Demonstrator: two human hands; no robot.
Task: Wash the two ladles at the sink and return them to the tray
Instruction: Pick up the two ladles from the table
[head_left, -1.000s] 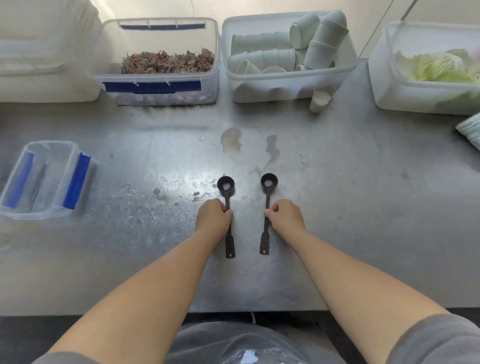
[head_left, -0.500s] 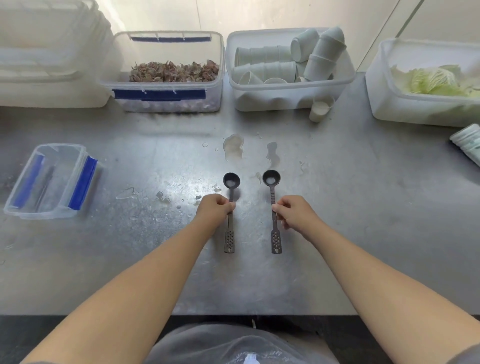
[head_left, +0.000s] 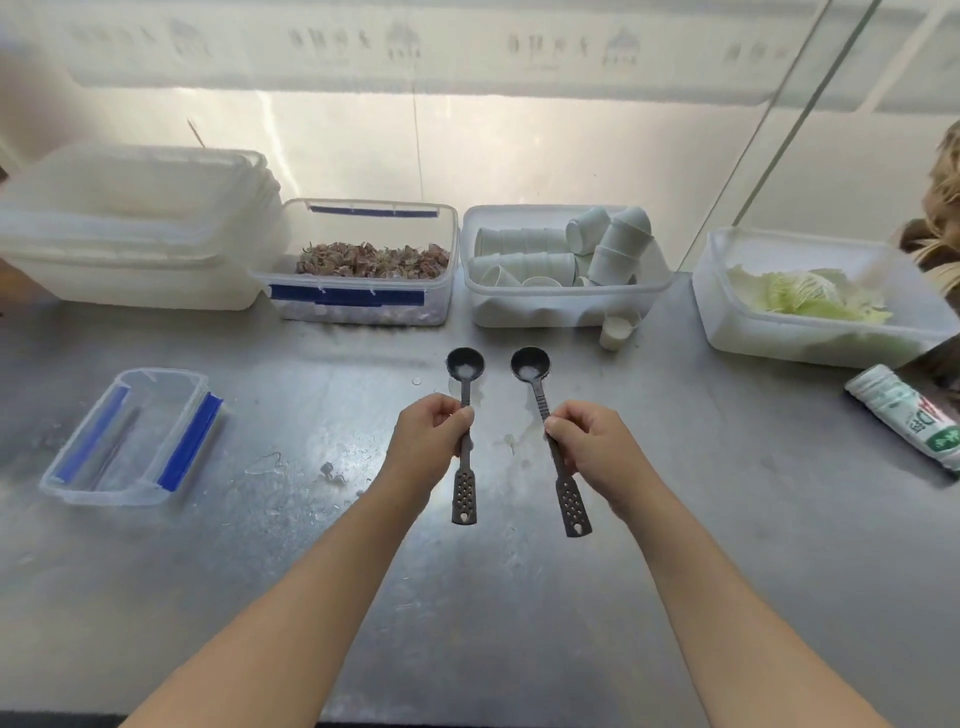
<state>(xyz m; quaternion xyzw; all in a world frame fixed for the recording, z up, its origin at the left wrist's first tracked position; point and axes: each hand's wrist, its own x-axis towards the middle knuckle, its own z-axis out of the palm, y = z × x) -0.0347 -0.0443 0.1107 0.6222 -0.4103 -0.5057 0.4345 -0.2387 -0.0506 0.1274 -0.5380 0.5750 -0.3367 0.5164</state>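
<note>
Two small black ladles with perforated handle ends are held above the steel counter (head_left: 727, 519). My left hand (head_left: 426, 447) grips the left ladle (head_left: 465, 366) at mid-handle. My right hand (head_left: 597, 452) grips the right ladle (head_left: 530, 364) the same way. Both bowls point away from me and hold a little white residue. The handle ends hang free below my fists. No sink is in view.
A small clear box with blue clips (head_left: 130, 441) sits at the left. Along the back stand stacked white tubs (head_left: 130, 249), a box of reddish bits (head_left: 363, 265), a tub of white cups (head_left: 561, 260), a loose cup (head_left: 615, 330) and a cabbage tub (head_left: 810, 301). A wrapped roll (head_left: 909, 415) lies at right.
Both hands have lifted the ladles off the counter, where they lay a second ago. The view has tilted up, showing more of the back wall.
</note>
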